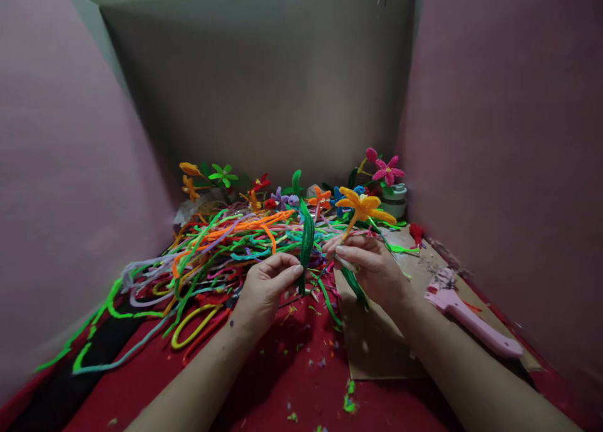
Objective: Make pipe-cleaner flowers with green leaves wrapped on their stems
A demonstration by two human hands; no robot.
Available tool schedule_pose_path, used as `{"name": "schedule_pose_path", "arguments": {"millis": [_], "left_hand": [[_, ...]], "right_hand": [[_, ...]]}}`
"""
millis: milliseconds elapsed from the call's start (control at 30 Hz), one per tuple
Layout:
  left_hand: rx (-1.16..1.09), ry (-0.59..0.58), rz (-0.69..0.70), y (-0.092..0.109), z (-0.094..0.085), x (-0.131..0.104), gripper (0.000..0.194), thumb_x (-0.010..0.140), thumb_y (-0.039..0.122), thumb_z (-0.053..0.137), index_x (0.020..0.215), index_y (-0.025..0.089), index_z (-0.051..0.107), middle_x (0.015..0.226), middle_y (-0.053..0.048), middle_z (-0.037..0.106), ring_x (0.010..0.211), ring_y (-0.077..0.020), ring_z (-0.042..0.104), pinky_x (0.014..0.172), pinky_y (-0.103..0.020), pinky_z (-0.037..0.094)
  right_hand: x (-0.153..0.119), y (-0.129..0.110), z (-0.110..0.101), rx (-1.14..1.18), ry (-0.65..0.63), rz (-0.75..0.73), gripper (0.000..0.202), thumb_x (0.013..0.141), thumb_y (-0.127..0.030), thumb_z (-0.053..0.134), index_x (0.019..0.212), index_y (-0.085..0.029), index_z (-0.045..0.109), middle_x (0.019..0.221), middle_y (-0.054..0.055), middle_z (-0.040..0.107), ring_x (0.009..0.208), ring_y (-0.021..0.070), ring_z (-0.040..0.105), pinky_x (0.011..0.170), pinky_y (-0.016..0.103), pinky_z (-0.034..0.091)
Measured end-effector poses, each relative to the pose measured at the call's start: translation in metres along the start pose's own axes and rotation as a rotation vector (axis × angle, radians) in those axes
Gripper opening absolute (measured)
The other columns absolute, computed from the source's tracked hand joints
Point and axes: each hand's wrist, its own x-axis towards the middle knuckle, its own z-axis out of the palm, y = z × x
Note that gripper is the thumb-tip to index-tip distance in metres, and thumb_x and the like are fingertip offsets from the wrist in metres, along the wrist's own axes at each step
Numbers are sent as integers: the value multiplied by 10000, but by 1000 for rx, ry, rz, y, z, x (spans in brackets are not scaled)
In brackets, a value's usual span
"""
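Observation:
Between thumb and fingers, my left hand pinches a dark green fuzzy leaf that stands upright. My right hand is closed round the stem of an orange-yellow fuzzy flower, its petals spread above the fingers. Another dark green leaf hangs below the right hand and slants down to the right. The two hands are close together but apart, over the front of a pile of coloured fuzzy stems.
A pink tool lies at the right on a brown board. Finished flowers, such as a pink one, stand at the back near a lidded jar. Fuzzy scraps dot the red cloth. Pink walls flank both sides.

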Motion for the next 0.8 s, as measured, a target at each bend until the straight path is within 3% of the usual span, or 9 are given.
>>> {"name": "schedule_pose_path", "arguments": {"millis": [367,533,800], "left_hand": [[-201,-14,-84,2,6,-1,206,608,162,733,773,149,611,626,36,558,496,-38,474,457,-144,348],[-180,6,-37,1,8,-1,201,604,133,735,768,144,620,668,30,573,539,-38,490,469,-135,352],[-92,88,43,-4,13,-6,208,615,154,733,788,145,618,696,31,591,590,-51,516,536,-153,403]], "right_hand": [[-5,7,12,-77,-90,153,84,609,-190,713,685,-219,734,714,-14,685,748,145,581,783,295,419],[-7,9,15,-95,-48,226,77,560,-221,745,633,-206,727,670,-13,679,728,151,580,776,307,420],[-9,10,19,-157,-39,203,124,535,-230,766,654,-207,738,627,-19,662,701,150,568,740,299,427]]}}
